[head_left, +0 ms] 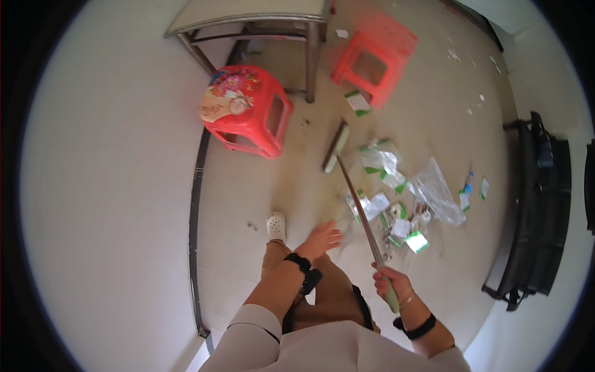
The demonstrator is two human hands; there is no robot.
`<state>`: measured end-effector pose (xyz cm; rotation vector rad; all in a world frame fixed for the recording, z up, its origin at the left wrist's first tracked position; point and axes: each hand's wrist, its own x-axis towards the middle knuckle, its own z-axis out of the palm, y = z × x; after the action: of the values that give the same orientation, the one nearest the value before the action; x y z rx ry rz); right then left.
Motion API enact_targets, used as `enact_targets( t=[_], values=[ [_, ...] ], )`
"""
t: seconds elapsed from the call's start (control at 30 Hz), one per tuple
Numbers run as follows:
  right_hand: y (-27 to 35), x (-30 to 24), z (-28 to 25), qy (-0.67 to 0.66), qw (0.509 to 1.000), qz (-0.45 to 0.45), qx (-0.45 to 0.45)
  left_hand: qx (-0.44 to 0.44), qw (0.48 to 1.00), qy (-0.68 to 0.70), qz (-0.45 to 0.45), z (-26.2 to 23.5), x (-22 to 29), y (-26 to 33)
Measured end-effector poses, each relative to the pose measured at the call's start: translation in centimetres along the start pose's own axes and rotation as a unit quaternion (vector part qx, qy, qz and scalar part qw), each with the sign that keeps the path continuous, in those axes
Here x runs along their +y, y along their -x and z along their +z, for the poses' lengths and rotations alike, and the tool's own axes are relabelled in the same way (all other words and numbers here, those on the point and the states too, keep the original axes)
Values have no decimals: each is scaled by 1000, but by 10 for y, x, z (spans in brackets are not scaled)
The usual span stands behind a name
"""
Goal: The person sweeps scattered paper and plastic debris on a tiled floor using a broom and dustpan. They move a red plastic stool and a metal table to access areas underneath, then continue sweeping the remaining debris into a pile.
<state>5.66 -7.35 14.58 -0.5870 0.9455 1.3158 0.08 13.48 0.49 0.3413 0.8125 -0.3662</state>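
Head view: littered beige floor [260,186], white wall [105,186], red stools [248,111].

Far red stool [374,57] motion-blurred, table [248,15] cut off at top, litter [396,204] indistinct

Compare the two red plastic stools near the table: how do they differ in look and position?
The near stool has a colourful flowered picture on its seat; the far stool has a plain seat and looks blurred. The near stool stands left of the table leg, close to the wall; the far stool stands right of it, beyond the broom head. Both are red, upright, with open cut-out sides.
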Motion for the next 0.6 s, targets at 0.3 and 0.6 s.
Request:
enact_targets(
  t=[0.3, 0.6],
  values=[
    [-26, 31, 10, 16, 993, 81, 87, 249, 931, 139, 229, -158, 224, 16],
    [-75, 72, 55, 73, 968, 77, 228, 227, 935, 98, 255, -210, 366, -57]
  ],
)
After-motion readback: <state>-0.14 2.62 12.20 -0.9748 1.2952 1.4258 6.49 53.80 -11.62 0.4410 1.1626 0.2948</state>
